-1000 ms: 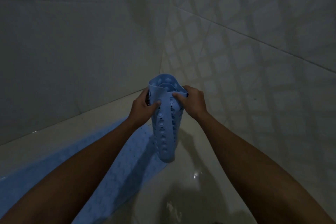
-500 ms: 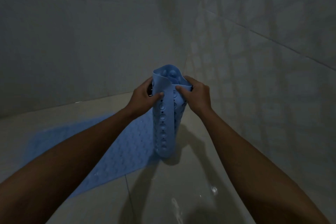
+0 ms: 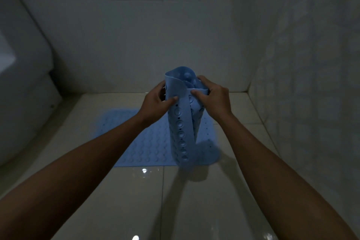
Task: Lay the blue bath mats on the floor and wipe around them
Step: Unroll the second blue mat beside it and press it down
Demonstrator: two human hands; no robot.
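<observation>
At the centre of the frame a rolled blue mat hangs upright in the air, its cup-dotted side facing out, with the left hand and right hand both gripping its upper end, thumbs pressed on the front. Behind and below it a second blue mat lies flat on the glossy tiled floor, near the back wall. A white toilet stands at the left edge.

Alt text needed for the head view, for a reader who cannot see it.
Both hands, left hand and right hand, hold a rolled blue bath mat upright above a second blue mat lying flat on the glossy tiled floor of a dim bathroom.
</observation>
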